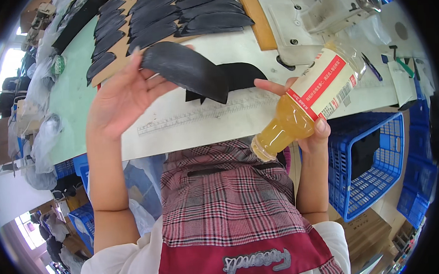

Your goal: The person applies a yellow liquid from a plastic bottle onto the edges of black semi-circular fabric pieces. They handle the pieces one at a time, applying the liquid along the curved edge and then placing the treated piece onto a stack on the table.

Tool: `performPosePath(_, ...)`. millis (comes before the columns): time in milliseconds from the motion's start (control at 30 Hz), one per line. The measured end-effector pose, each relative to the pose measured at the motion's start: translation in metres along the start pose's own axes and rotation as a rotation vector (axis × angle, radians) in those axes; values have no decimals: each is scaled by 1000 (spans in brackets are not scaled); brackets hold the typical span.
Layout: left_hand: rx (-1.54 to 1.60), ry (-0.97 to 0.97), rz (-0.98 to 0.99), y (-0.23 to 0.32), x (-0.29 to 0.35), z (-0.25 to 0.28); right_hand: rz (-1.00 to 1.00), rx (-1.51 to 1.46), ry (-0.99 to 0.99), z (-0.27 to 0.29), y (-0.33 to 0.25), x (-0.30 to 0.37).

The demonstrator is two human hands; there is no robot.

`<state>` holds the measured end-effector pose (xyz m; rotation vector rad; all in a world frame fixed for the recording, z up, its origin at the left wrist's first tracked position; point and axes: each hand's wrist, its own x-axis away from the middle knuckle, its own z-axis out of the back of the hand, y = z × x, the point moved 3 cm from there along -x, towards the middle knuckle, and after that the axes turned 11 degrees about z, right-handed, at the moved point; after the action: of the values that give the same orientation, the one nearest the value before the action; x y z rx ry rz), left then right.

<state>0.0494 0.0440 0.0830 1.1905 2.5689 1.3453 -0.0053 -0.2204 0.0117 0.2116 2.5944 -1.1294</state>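
Note:
My left hand (124, 92) holds a black, curved, crescent-shaped piece (184, 70) by its left end, fingers partly behind it. Below it, another flat black piece (248, 76) lies on the white tabletop (194, 130), partly covered from view. In my right hand (313, 133) is a plastic bottle (296, 109) of yellow-orange liquid, with a white and red label. The bottle is tilted, its neck pointing down toward my apron and its base up to the right. My right index finger stretches out to the left beside the bottle.
Rows of similar black pieces (209, 12) lie on a brown board at the back. A sewing machine (317, 15) stands back right. Near the right edge are a small purple tool (372, 66) and a green-handled tool (405, 66). A blue crate (346, 180) sits below right.

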Motion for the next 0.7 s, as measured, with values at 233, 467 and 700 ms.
performPosePath(233, -228, 341, -134, 63, 71, 31, -100, -61, 1, -1, 5, -11)
performPosePath(467, -259, 344, -192, 109, 16, 56, -75, -3, -22, -2, 11, -11)
performPosePath(700, 44, 262, -354, 97, -61, 84, -42, 3, 28, 0, 10, -8)
